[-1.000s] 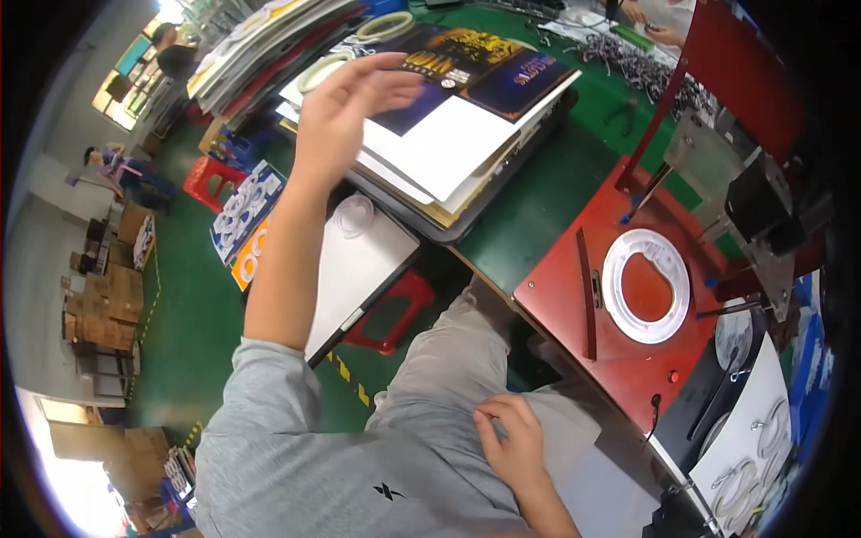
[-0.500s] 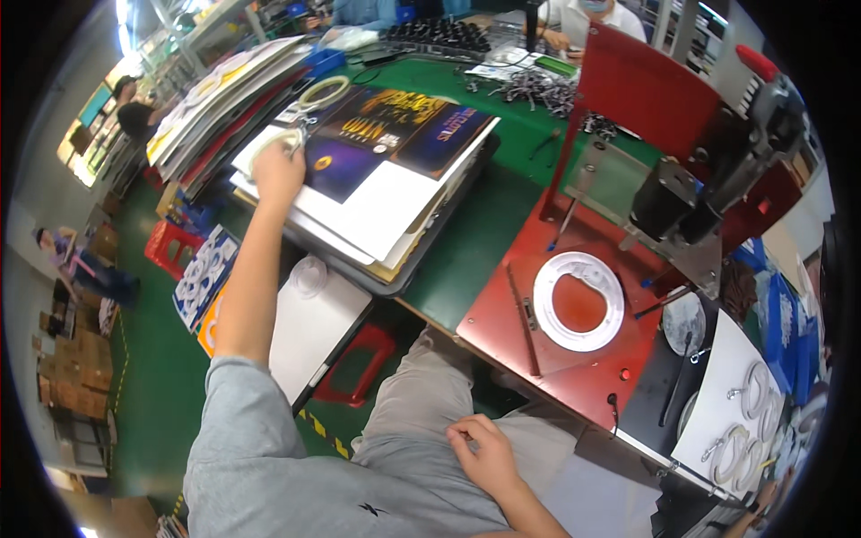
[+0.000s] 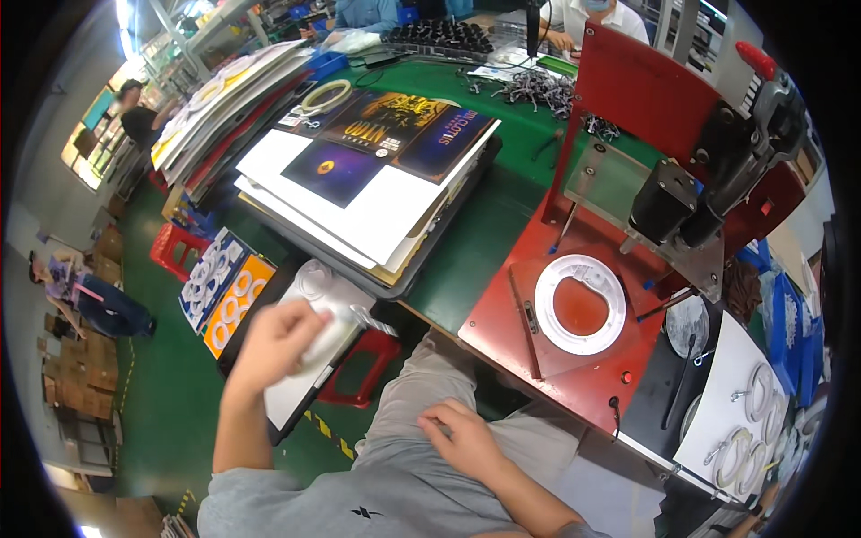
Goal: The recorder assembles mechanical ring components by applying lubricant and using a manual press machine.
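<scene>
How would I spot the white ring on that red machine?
Find the red metal press base right of the green table. The flat white plastic ring lies on it, alone, a red disc showing through its centre.

Green workshop floor (image 3: 170, 394), green-topped table (image 3: 484, 233), red stool (image 3: 175, 251) — perhaps bright windows (image 3: 90, 134) far left

Stack of printed sheets (image 3: 377, 179) at 11 o'clock on table (image 3: 475, 251). Ring (image 3: 580, 303) on press plate (image 3: 538, 359) at 3 o'clock. Left hand (image 3: 280, 339) at 8 o'clock over low side table (image 3: 300, 394). Right hand (image 3: 462, 437) on lap at 6 o'clock.
</scene>
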Available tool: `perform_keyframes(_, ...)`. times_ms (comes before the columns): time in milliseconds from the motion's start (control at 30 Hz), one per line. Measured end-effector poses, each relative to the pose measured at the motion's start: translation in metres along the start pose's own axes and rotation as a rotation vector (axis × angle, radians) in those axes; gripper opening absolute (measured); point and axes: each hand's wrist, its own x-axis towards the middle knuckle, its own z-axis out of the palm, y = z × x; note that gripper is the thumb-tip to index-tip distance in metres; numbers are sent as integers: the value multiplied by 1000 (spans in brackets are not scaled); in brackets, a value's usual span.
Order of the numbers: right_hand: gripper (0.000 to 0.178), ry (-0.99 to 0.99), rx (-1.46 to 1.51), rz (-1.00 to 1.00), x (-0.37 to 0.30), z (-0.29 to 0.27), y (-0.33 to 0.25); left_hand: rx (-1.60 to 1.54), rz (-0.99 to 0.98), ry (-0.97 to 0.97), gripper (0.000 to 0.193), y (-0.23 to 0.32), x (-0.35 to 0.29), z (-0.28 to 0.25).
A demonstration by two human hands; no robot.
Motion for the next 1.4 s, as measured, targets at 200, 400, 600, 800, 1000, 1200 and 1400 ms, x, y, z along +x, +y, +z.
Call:
perform_keyframes(200, 25, -39, -73, -244, 7, 35, 9, -851, -629, -403, 29, -113, 7, 110)
perform_keyframes(400, 24, -202, -19, 245, -17, 14, 19, -1188, -752, -488, 30, -101, 6, 178)
perform_keyframes(600, 38, 180, 526, 210, -33, -49, 8, -94, 416, -270, 21, -67, 13, 175)
perform_keyframes(800, 39, 325, 1062, 39, -33, -77, 3, -600, 341, -698, 29, -31, 1, 168)
perform_keyframes(1000, 40, 518, 678, -124, -25, -85, -31, -772, 336, -786, 35, -20, -10, 162)
perform_keyframes(1200, 39, 648, 225, -191, -25, -96, -45, -614, 372, -686, 37, -26, -11, 163)
perform_keyframes(1400, 35, 641, 65, -311, -25, -108, -49, -728, 465, -689, 40, -13, -6, 169)
